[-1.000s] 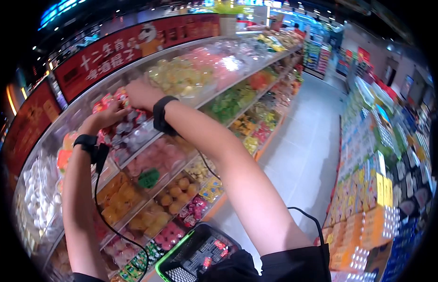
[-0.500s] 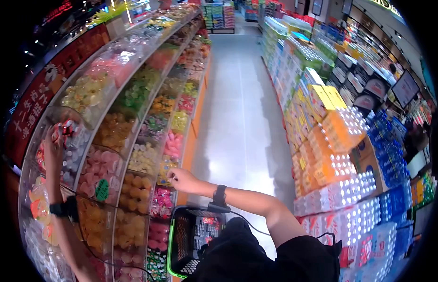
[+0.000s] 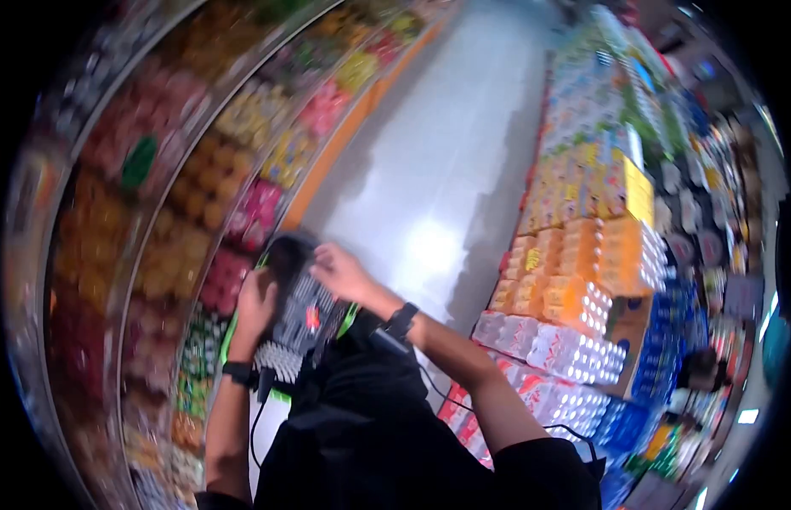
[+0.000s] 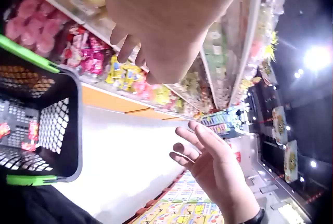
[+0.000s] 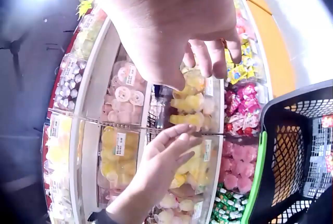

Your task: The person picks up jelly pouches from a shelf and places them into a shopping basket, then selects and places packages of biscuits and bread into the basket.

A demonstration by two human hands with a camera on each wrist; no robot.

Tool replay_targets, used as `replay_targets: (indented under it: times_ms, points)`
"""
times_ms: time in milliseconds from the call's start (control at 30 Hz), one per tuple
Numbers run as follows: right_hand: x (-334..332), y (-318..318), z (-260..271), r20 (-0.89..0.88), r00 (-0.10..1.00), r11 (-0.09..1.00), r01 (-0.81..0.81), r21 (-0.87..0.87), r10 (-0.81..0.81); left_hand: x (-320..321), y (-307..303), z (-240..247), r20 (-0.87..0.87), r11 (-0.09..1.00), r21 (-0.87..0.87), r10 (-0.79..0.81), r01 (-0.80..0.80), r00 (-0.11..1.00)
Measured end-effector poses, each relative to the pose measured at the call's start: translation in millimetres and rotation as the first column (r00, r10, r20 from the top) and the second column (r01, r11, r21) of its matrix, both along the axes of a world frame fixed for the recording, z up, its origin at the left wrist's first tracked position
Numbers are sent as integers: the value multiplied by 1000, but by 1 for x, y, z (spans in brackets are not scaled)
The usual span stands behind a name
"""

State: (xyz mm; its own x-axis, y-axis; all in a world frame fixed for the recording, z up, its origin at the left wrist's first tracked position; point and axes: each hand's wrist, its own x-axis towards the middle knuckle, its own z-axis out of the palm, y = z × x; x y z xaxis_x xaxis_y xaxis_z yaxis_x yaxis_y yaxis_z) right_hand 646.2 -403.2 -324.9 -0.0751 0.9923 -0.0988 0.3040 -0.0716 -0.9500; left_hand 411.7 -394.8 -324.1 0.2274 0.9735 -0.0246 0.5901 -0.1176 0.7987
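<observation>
Both hands are raised around a black basket with green edging point(image 3: 348, 323). My left hand point(image 3: 256, 304) is at its shelf side, my right hand point(image 3: 343, 274) over its far, aisle side. The left wrist view has my left hand point(image 4: 158, 31) large at the top with fingers hanging loosely, and my right hand point(image 4: 213, 169) with spread, slightly bent fingers. No held thing shows in either hand; a tiny bit of red is visible between the right fingers in the right wrist view. Small red packets point(image 4: 33, 130) lie inside the basket point(image 4: 78, 125).
Shelves of bins with jelly cups and wrapped sweets, including pink packets point(image 3: 256, 211), run along the left. A pale floor aisle point(image 3: 412, 170) separates them from stacked orange drink packs point(image 3: 574, 293) and blue packs point(image 3: 663, 340) on the right.
My left hand has left the upper bin of wrapped sweets and come down beside the basket. My right hand remains near the basket. The head view has swung downward.
</observation>
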Motion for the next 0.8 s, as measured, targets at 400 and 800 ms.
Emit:
replay_targets:
  times_ms: [400, 800]
  points:
    - [-48, -17, -256, 222, 971, 860, 36, -509, 91, -36, -84, -180, -36, 621, -683, 497, -385, 867]
    - [-92, 10, -556, 547, 711, 541, 276, -795, 442, -41, -124, -548, -292, 594, -729, 180, -340, 939]
